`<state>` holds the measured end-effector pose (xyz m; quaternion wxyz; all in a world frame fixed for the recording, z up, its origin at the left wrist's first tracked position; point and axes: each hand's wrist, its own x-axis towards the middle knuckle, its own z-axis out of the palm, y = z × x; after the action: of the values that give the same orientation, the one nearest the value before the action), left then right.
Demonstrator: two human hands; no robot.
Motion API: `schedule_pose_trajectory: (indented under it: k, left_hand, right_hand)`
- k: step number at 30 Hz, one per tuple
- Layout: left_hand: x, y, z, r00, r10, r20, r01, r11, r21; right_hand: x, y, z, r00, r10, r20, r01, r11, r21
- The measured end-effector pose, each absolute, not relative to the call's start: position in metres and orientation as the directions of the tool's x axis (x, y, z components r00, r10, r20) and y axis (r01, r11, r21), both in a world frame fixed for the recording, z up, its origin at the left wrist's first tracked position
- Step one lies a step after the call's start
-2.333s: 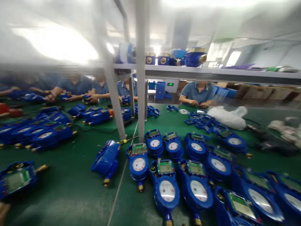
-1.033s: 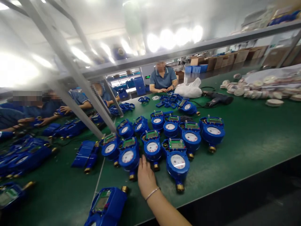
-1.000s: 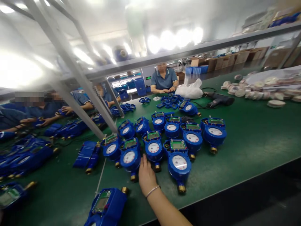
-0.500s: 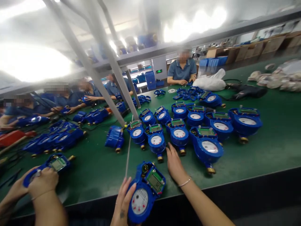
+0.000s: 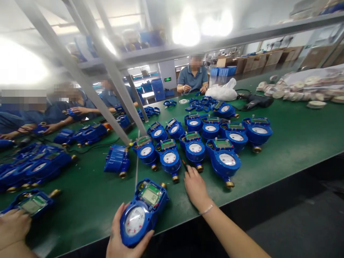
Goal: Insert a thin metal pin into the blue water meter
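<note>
At bottom centre, the left hand (image 5: 118, 238) cradles a blue meter (image 5: 142, 211) over the table (image 5: 295, 143) edge. The right hand (image 5: 195, 186), loosely open, touches the mat beside the meter cluster (image 5: 204, 143). Keeping the held meter dial-up and level would likely help.

The water meter (image 5: 142, 211) in the left hand (image 5: 118, 240) is shiny blue plastic with a smooth clear window over a white dial. Its little ends look like yellow metal, bright like brass. The meters in the group (image 5: 199, 143) near the right hand (image 5: 195, 186) have the same glossy blue shells. The counter (image 5: 295, 143) is a dull green mat, flat and soft-looking. The bag (image 5: 220, 93) is thin, crinkly white plastic. The frame bars (image 5: 107, 68) are smooth grey metal.
</note>
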<state>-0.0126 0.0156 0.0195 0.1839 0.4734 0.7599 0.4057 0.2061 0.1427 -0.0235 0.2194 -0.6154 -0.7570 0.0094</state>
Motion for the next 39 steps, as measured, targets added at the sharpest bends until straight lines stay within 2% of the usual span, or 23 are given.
schedule_pose_trajectory:
  k: [4,11,13,16,18,22,28,39]
  left_hand:
    - [-0.004,0.014,0.026,-0.552,0.830,0.084,0.531,0.272,0.803]
    - [0.010,0.010,0.020,-0.457,0.840,0.294,0.604,0.050,0.796]
    - [0.012,0.010,0.016,-0.460,0.826,0.326,0.631,0.045,0.775]
    - [0.014,0.012,0.014,-0.482,0.813,0.326,0.636,0.069,0.769]
    - [0.015,0.015,0.016,-0.483,0.820,0.307,0.610,0.063,0.790]
    - [0.022,0.019,0.018,-0.476,0.843,0.249,0.535,0.053,0.843]
    - [0.037,0.017,0.018,-0.478,0.831,0.285,0.564,0.042,0.824]
    - [0.046,0.014,0.015,-0.439,0.803,0.403,0.648,-0.029,0.761]
  right_hand:
    - [0.230,0.101,-0.019,-0.108,0.946,0.305,0.952,0.187,-0.244]
    - [0.250,0.103,-0.020,-0.111,0.974,0.196,0.966,0.152,-0.211]
    - [0.262,0.086,-0.019,-0.105,0.978,0.181,0.946,0.154,-0.285]
    - [0.282,0.048,-0.016,-0.043,0.990,0.134,0.807,0.114,-0.580]
    - [0.293,0.024,-0.017,0.009,0.997,0.080,0.683,0.052,-0.728]
    - [0.300,-0.003,-0.021,0.086,0.996,0.018,0.532,-0.030,-0.846]
    - [0.289,-0.020,-0.017,0.075,0.997,-0.007,0.369,-0.034,-0.929]
    - [0.271,-0.042,-0.028,-0.014,0.991,-0.131,0.356,-0.118,-0.927]
